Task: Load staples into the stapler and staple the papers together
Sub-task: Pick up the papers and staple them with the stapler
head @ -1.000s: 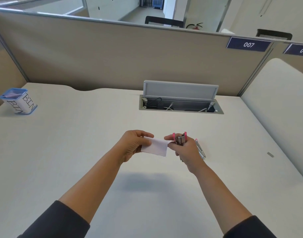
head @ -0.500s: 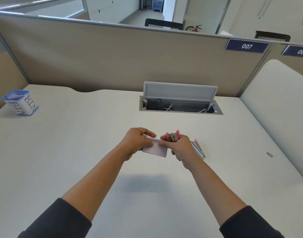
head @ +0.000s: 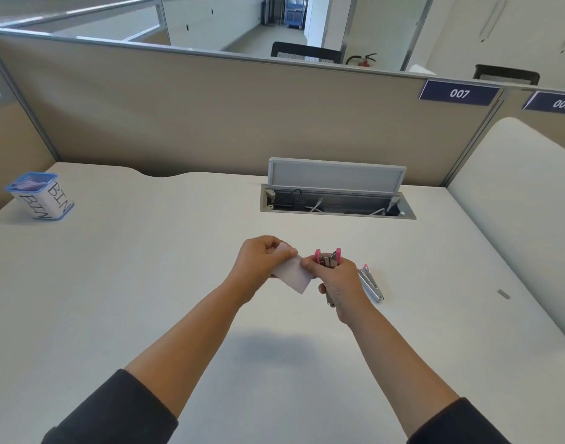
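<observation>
My left hand pinches the left end of a small white stack of papers, held above the desk. My right hand grips a small pink and metal stapler, jaws pointing up and away, right beside the papers' right edge. My right thumb touches that edge. A silver metal part with a pink tip lies on the desk just right of my right hand. Whether the papers sit between the stapler's jaws is hidden by my fingers.
An open cable tray with its lid up is set into the desk behind my hands. A white container marked BIN stands at the far left. A small grey strip lies at the right. Beige partition walls enclose the desk.
Both hands drifted slightly left and closer together. The papers tilted, their right end now lower, and the stapler came up against the papers' right edge.
</observation>
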